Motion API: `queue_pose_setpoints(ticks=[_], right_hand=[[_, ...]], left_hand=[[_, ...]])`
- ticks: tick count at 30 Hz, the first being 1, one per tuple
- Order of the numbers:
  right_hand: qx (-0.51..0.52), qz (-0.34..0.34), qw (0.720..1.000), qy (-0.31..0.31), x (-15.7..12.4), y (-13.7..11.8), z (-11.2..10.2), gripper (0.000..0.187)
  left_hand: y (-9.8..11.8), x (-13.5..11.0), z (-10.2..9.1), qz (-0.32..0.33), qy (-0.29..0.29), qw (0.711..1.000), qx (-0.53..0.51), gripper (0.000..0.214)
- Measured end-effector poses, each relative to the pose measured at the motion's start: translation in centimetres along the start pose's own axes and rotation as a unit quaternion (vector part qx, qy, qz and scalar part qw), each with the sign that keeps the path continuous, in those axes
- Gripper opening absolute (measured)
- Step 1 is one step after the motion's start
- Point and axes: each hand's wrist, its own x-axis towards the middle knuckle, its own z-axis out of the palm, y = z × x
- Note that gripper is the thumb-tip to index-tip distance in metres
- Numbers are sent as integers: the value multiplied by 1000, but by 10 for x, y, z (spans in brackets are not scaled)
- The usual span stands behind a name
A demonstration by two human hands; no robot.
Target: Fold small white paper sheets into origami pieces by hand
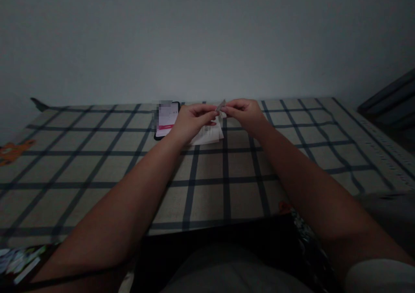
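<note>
A small folded piece of paper [221, 106] is pinched between my two hands above the table. My left hand [194, 117] is closed on its left side, thumb and fingertips together. From the other side my right hand [244, 111] grips it with closed fingertips. Below my left hand lie some white paper sheets [209, 135] with faint print, partly hidden by that hand. A phone [167, 119] with a lit screen rests just left of my left hand; part of it is blurred out.
A checked tablecloth [207, 167] covers the table, which meets a plain wall [207, 37] at the back. An orange bear figure [14, 151] shows at the left edge. Dark striped fabric [389, 94] is at the far right.
</note>
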Motion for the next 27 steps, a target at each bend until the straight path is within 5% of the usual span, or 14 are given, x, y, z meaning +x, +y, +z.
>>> queue_pose_setpoints(ticks=[15, 27], right_hand=[[34, 8, 999, 3, 0, 2, 11, 41], [101, 10, 995, -15, 4, 16, 13, 55]], left_hand=[[-6, 0, 5, 74, 75, 992, 73, 34], [1, 1, 12, -19, 63, 997, -46, 37]])
